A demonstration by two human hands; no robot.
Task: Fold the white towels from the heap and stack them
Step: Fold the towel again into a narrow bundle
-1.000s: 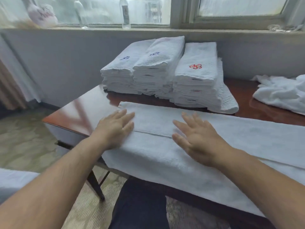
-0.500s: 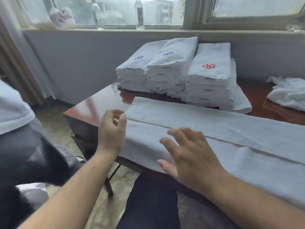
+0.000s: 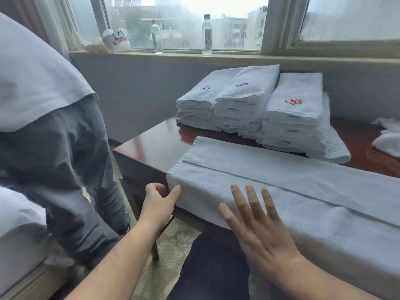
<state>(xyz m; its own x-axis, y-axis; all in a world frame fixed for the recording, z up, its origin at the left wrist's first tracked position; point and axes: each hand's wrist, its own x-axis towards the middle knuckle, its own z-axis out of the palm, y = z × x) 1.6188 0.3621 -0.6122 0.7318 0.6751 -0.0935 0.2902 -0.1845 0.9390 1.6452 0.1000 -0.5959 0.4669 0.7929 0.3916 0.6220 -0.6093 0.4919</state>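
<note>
A long white towel (image 3: 303, 191), folded lengthwise into a strip, lies along the front edge of the dark wooden table (image 3: 151, 146) and hangs over it. My left hand (image 3: 159, 202) pinches the towel's left end at the table edge, thumb on top and fingers under. My right hand (image 3: 257, 224) lies flat with straight, spread fingers on the overhanging part of the towel. Behind it stand three stacks of folded white towels (image 3: 255, 109). A heap of unfolded white towels (image 3: 387, 137) shows at the right edge.
A person in a white shirt and grey trousers (image 3: 56, 148) stands close on the left beside the table. Two plastic bottles (image 3: 206, 35) and a white bag (image 3: 115, 41) sit on the window sill. A bed corner (image 3: 17, 234) is at lower left.
My left hand slid off the towel's top to its left end and took hold of it. My right hand moved down onto the overhang. The view swung left, bringing the standing person in.
</note>
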